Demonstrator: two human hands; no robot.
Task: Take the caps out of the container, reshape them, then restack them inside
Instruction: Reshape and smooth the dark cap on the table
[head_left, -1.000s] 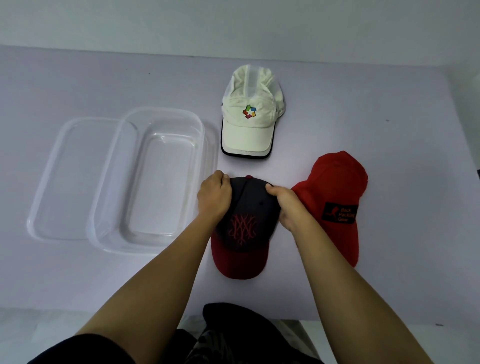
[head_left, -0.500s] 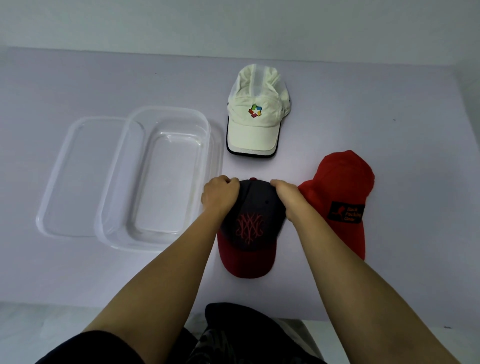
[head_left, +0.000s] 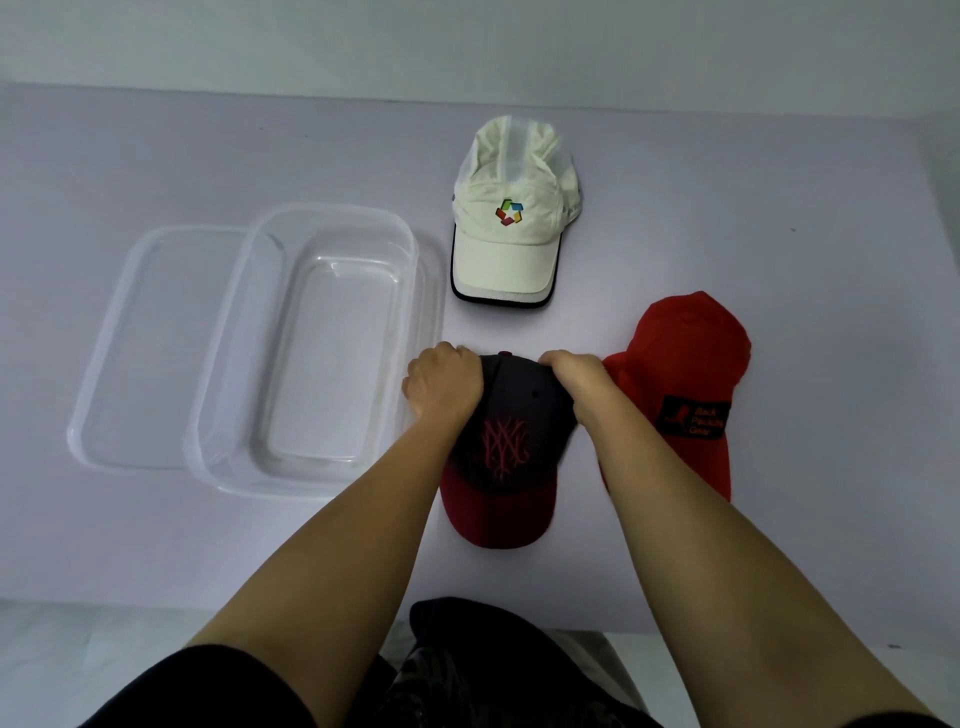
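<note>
Both hands have crept to the crown's rear: left hand (head_left: 442, 385) and right hand (head_left: 577, 375) clamp the dark, red-brimmed fabric cap (head_left: 506, 447), its brim pointing away from the clear plastic container (head_left: 306, 358) just left.

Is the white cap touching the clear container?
Apart. The head view shows a strip of bare table between the white cap and the clear container's right rim.

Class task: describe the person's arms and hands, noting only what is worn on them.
Both forearms are bare. The left hand and right hand show no gloves, rings, watch or bracelets. A short black sleeve covers the left upper arm; the right arm's sleeve is out of frame.
</note>
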